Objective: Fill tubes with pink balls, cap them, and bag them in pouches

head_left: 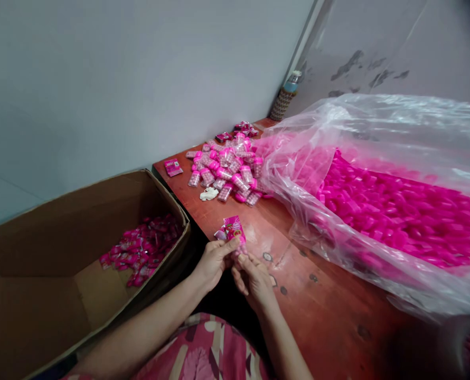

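In front of me, over the near edge of the red table [322, 316], both hands meet at a small pink printed wrapper [234, 226]. My left hand [213, 262] is closed, its thumb pressed on the wrapper's lower part. The fingers of my right hand [255, 278] pinch the lower end, where pale pink beads like those in the candy containers show; the fingers partly hide this end. Farther back lies a pile of small clear candy containers [223, 166] with bright pink caps. A crumpled white scrap [208, 193] lies beside the pile.
To my left stands an open cardboard box [53, 227] with many pink printed packets [143, 248] inside. A large clear plastic bag [298, 184] full of bright pink caps [397, 211] covers the table's right side. A bottle in a woven holder [283, 103] stands in the far corner.
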`<act>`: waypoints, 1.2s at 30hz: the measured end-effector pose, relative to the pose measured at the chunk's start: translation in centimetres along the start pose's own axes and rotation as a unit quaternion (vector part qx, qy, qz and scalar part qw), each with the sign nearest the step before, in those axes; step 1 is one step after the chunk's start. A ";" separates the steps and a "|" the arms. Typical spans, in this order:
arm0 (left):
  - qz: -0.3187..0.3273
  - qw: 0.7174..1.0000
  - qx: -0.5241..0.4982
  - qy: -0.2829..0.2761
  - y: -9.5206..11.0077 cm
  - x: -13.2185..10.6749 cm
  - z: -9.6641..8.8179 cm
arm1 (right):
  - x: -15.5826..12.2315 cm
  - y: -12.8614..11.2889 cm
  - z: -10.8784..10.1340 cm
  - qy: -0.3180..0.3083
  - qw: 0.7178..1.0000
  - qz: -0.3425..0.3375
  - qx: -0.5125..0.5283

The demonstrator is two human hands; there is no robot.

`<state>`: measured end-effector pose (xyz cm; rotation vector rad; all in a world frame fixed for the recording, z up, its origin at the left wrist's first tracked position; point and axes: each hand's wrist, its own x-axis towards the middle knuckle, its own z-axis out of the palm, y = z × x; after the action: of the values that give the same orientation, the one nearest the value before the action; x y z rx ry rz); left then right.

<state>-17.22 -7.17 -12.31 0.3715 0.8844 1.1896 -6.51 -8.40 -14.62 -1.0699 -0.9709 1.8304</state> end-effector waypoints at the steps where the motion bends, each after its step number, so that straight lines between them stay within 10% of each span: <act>1: -0.006 1.000 0.002 -0.007 0.0 0.1 -0.1 | 0.0 0.0 0.0 0.006 1.000 -0.003 -0.023; 7: 0.006 1.000 0.018 -0.007 -0.4 0.1 -0.2 | -0.5 0.1 0.7 0.112 0.969 -0.072 -0.206; 14: 0.027 0.999 0.016 0.016 0.0 -0.5 0.1 | -0.7 -0.4 0.8 0.002 1.000 0.012 -0.008; 21: 0.020 0.999 0.016 0.042 0.2 0.0 -0.3 | -1.1 0.5 1.6 0.076 0.973 -0.052 -0.213; 28: -0.032 0.998 0.051 0.035 -0.5 -1.4 -0.1 | -1.0 0.4 1.6 -0.001 1.000 0.012 -0.009; 36: -0.002 1.000 0.023 -0.016 0.1 -1.1 -0.6 | -1.2 0.1 1.4 0.057 0.990 -0.023 -0.128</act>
<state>-17.83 -8.27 -12.21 0.4251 0.8854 1.1587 -7.37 -9.81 -13.85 -1.2811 -1.1726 1.6188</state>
